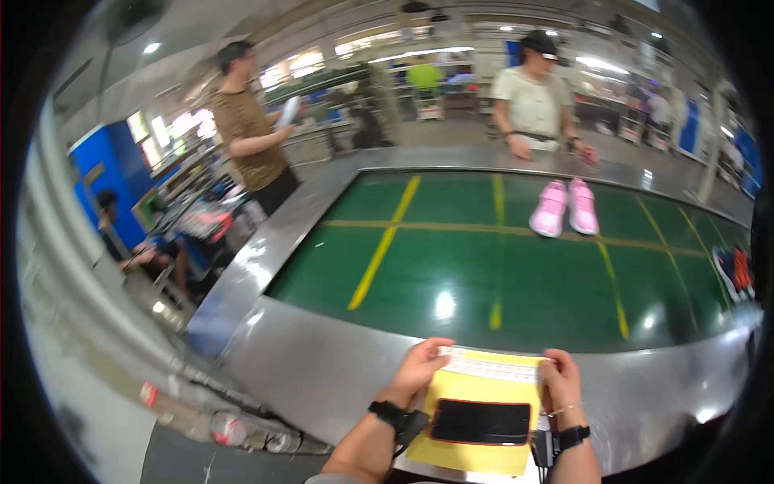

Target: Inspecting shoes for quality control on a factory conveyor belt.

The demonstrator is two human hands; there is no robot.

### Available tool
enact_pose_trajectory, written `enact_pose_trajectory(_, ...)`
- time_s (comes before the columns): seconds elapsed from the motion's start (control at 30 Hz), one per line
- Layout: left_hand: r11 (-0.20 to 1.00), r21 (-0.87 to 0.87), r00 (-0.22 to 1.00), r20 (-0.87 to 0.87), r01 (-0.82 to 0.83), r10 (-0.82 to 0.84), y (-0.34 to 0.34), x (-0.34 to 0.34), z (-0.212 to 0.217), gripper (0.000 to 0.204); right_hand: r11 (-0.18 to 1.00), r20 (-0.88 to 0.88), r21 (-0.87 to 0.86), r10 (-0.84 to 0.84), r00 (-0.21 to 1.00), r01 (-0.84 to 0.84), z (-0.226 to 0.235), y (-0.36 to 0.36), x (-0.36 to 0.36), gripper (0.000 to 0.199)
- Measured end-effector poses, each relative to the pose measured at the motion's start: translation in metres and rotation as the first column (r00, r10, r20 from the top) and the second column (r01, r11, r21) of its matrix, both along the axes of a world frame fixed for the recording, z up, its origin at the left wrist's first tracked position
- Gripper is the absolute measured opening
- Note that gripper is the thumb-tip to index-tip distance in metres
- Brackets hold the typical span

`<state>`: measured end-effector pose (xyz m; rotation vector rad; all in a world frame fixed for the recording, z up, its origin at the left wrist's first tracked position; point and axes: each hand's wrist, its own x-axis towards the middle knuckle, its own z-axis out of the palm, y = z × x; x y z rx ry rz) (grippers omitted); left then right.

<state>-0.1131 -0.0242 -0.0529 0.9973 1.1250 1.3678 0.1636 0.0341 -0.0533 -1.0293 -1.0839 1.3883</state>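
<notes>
At the near metal edge, my left hand [421, 369] pinches the left end of a white printed paper strip [493, 367]. My right hand [562, 377] grips the strip's right end, thumb on top. Beneath the strip lies a yellow sheet [459, 461], partly covered. A black phone with a red edge [481, 423] rests face up on that sheet, between my wrists. Both wrists carry dark bands with small devices.
A green conveyor belt [435, 274] with yellow lines lies beyond the metal frame [322, 339]. Pink sneakers [550, 211] stand on its far side; dark shoes with orange [735, 270] sit far right. One person [536, 101] stands across the belt, another [250, 125] at the left.
</notes>
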Motion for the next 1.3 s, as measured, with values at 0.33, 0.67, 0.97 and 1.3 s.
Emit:
enact_pose_trajectory(0.33, 0.998, -0.055, 0.999, -0.032, 0.011, -0.013, -0.001, 0.031, 0.032, 0.026, 0.998, 0.07, -0.058, 0.03, 0.997, -0.026, 0.029, 0.004, 0.027, 0.016)
enact_pose_trajectory(0.67, 0.998, -0.066, 0.999, -0.05, 0.015, -0.018, 0.001, 0.032, 0.033, 0.026, 1.0, 0.147, -0.022, 0.013, 0.989, -0.01, 0.021, 0.007, 0.029, 0.017)
enact_pose_trajectory(0.97, 0.999, -0.033, 0.998, 0.05, 0.028, -0.026, 0.003, 0.03, 0.024, 0.027, 0.999, 0.148, -0.037, 0.016, 0.989, -0.011, 0.028, 0.003, 0.026, 0.017)
enact_pose_trajectory(1.3, 0.996, -0.083, 1.0, 0.02, 0.011, -0.009, 0.001, 0.034, 0.034, 0.027, 1.0, 0.093, -0.027, 0.017, 0.996, -0.015, 0.028, 0.003, 0.026, 0.016)
